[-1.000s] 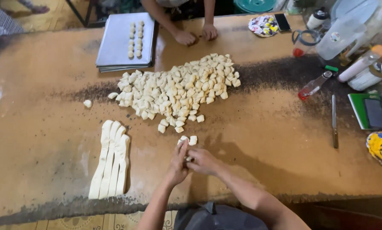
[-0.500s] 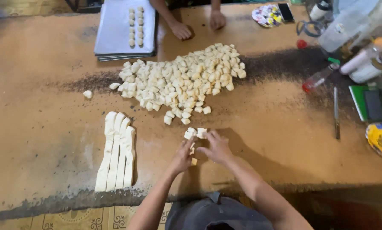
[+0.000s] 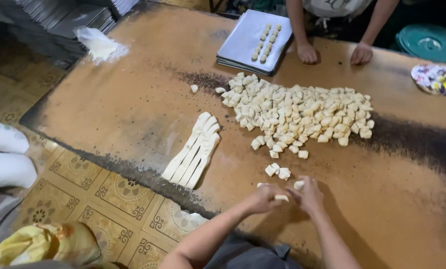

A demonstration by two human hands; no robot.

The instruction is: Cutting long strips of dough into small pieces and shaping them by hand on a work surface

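where the two wrists meet at the near edge of the brown, flour-dusted worktable (image 3: 133, 104), the left hand (image 3: 263, 198) and right hand (image 3: 310, 195) are together, fingertips pinched on a small pale dough piece (image 3: 281, 198) between them. its long axis runs across, hand to hand, so neither is nearer. three loose cut pieces (image 3: 278, 171) lie just beyond; the big heap of pale dough chunks (image 3: 297, 112) sits farther off, and long dough strips (image 3: 193, 149) lie to the left.
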